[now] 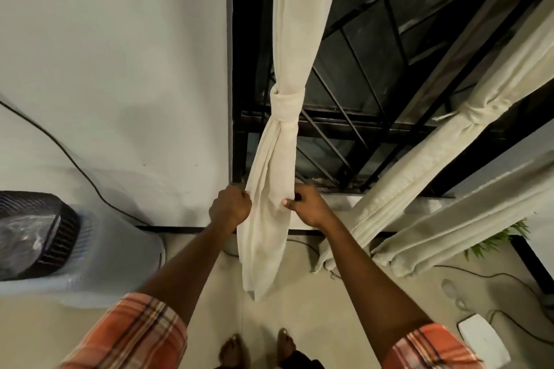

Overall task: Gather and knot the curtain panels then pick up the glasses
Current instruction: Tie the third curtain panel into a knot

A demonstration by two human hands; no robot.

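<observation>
Two hands, I see, hold the loose tail (265, 234) of the curtain (284, 24): the left hand (230, 207) curled tight on its left edge, the right hand (305, 207) pinching the right edge, thumb in front. The tail hangs between them, its knot (283, 108) above, before the window grille (359, 126). A second curtain (419, 177), also knotted, hangs off to the right.
</observation>
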